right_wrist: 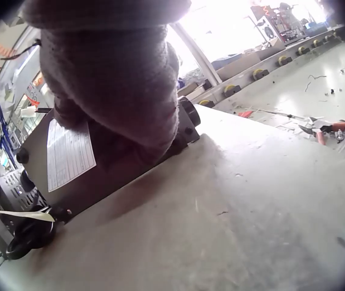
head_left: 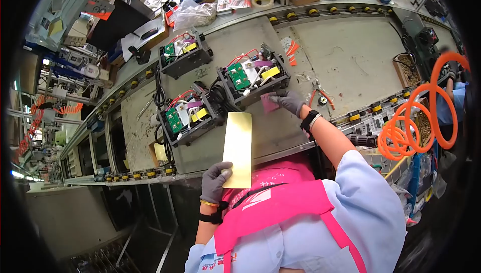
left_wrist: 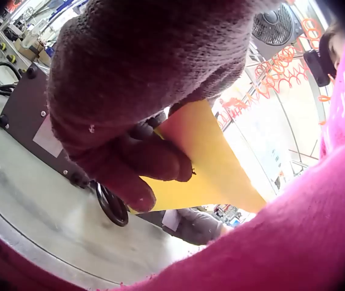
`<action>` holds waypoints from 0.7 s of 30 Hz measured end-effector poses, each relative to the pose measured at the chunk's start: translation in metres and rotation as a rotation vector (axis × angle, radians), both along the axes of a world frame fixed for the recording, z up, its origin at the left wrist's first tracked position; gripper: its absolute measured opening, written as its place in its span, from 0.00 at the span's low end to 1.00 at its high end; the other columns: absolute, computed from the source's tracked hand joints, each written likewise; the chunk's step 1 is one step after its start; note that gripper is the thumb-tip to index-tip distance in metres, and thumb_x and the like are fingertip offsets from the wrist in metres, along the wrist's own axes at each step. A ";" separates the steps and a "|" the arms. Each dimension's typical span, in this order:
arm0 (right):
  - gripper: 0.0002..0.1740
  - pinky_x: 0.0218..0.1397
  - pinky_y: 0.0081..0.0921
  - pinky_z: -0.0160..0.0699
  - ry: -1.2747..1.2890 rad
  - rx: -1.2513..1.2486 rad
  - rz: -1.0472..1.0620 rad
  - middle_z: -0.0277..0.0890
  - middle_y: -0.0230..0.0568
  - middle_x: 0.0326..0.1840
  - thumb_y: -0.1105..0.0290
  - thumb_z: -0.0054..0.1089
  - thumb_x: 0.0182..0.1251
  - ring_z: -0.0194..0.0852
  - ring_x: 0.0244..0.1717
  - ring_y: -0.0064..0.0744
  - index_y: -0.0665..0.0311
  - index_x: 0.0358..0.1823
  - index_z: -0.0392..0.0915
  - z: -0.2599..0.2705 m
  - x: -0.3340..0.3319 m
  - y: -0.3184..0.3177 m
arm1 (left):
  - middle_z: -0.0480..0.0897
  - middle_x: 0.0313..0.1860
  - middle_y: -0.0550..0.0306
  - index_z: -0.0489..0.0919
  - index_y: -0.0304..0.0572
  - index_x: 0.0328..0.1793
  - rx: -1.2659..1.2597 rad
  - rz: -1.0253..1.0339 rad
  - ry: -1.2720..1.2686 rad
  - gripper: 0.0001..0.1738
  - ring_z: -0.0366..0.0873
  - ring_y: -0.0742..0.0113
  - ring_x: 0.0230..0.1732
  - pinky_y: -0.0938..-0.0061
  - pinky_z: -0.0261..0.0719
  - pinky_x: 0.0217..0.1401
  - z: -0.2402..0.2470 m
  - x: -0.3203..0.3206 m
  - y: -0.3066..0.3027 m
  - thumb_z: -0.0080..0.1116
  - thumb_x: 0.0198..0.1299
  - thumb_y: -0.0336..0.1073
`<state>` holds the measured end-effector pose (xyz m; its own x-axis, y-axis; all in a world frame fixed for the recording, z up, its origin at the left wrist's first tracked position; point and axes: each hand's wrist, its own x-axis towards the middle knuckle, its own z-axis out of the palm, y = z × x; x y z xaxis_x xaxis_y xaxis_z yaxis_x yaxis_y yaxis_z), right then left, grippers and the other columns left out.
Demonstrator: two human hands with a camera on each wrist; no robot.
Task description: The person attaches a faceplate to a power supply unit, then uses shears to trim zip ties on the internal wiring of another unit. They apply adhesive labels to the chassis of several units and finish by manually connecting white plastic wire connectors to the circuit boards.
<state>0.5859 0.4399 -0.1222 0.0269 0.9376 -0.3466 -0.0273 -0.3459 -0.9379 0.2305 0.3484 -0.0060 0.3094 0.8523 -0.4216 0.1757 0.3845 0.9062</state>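
Note:
My gloved left hand [head_left: 214,185] pinches the lower left edge of a long yellow sheet [head_left: 237,145], thumb on its face; in the left wrist view the sheet [left_wrist: 209,167] bends slightly. My gloved right hand [head_left: 290,102] holds a small label [head_left: 269,103], pinkish in the head view, at the front of an open-topped dark device [head_left: 254,75]. Printed lines show on the label [right_wrist: 69,154] in the right wrist view, against the device's dark side panel [right_wrist: 109,173]. Green boards and coloured wires fill the device.
Two similar devices stand beside it, one nearer [head_left: 188,115] and one behind [head_left: 183,55]. Black cables [head_left: 218,95] lie between them. Pliers [head_left: 320,95] rest to the right, near a coiled orange hose [head_left: 408,122]. Roller rails [head_left: 350,10] border the bench.

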 end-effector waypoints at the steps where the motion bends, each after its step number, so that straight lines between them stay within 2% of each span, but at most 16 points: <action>1: 0.16 0.45 0.20 0.73 -0.012 0.003 0.017 0.81 0.29 0.42 0.63 0.63 0.62 0.73 0.41 0.19 0.62 0.50 0.81 -0.004 0.000 0.005 | 0.82 0.43 0.57 0.79 0.33 0.49 -0.002 0.008 0.001 0.13 0.77 0.73 0.43 0.79 0.75 0.50 0.000 0.000 -0.001 0.58 0.57 0.24; 7: 0.16 0.49 0.24 0.72 -0.053 0.087 0.084 0.82 0.33 0.43 0.64 0.64 0.61 0.74 0.43 0.23 0.62 0.48 0.81 -0.018 -0.003 0.021 | 0.82 0.43 0.57 0.79 0.33 0.49 -0.002 0.052 -0.011 0.13 0.77 0.74 0.43 0.80 0.75 0.49 -0.003 -0.001 -0.005 0.58 0.57 0.24; 11: 0.17 0.46 0.21 0.72 -0.075 0.098 0.061 0.81 0.28 0.41 0.60 0.63 0.63 0.71 0.41 0.18 0.60 0.49 0.81 -0.016 -0.002 0.024 | 0.82 0.43 0.57 0.79 0.32 0.49 -0.002 0.058 -0.016 0.13 0.77 0.74 0.43 0.80 0.76 0.50 -0.004 -0.002 -0.004 0.59 0.57 0.26; 14: 0.19 0.45 0.22 0.72 -0.129 0.091 0.057 0.81 0.29 0.40 0.58 0.64 0.61 0.71 0.40 0.19 0.61 0.49 0.81 -0.011 -0.001 0.023 | 0.82 0.43 0.57 0.79 0.32 0.49 -0.006 0.059 -0.014 0.13 0.77 0.74 0.42 0.80 0.76 0.49 -0.005 -0.001 -0.004 0.59 0.57 0.26; 18: 0.17 0.51 0.25 0.72 -0.184 0.060 0.030 0.82 0.35 0.43 0.61 0.66 0.59 0.74 0.44 0.24 0.62 0.46 0.82 0.005 -0.003 0.022 | 0.82 0.42 0.58 0.79 0.33 0.49 -0.010 0.063 -0.001 0.13 0.77 0.76 0.40 0.81 0.76 0.47 -0.005 0.001 -0.003 0.59 0.58 0.26; 21: 0.17 0.51 0.25 0.72 -0.187 0.083 0.001 0.82 0.35 0.41 0.60 0.66 0.59 0.74 0.44 0.24 0.63 0.45 0.82 0.013 -0.006 0.019 | 0.82 0.43 0.57 0.79 0.34 0.48 -0.046 0.059 -0.007 0.13 0.77 0.73 0.44 0.79 0.74 0.51 -0.001 0.003 -0.001 0.61 0.56 0.28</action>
